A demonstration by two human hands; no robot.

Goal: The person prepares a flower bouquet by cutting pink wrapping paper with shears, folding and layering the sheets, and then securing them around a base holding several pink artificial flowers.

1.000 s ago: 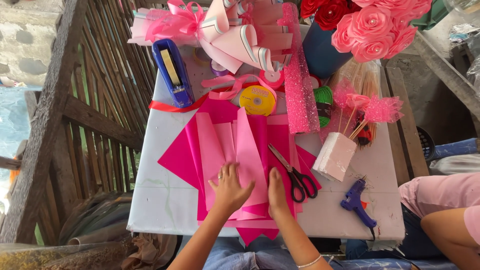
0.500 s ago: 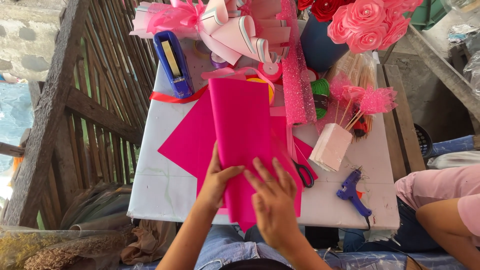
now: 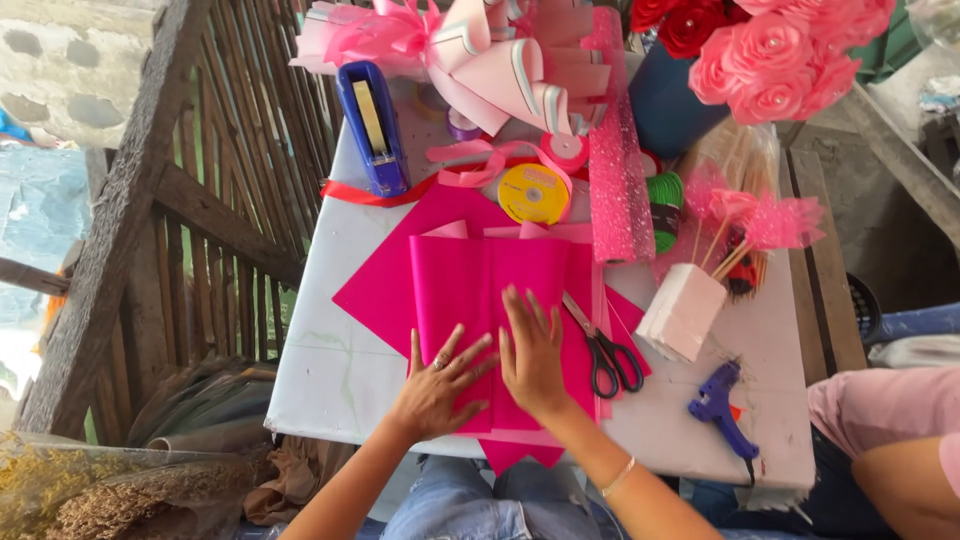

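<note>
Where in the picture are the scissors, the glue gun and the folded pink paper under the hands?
scissors [image 3: 606,355]: head view, on the black handle loops.
glue gun [image 3: 722,412]: head view, on its purple body.
folded pink paper [image 3: 470,285]: head view, on the bare upper part of the sheet.

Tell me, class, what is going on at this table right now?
A person presses both hands flat on pink paper that lies on a white table. The left hand and right hand sit side by side, fingers spread. Scissors lie just right of the right hand, with a glue gun further right. A yellow tape roll, a blue stapler, ribbons and paper roses crowd the far edge. Another person's arm shows at lower right.
</note>
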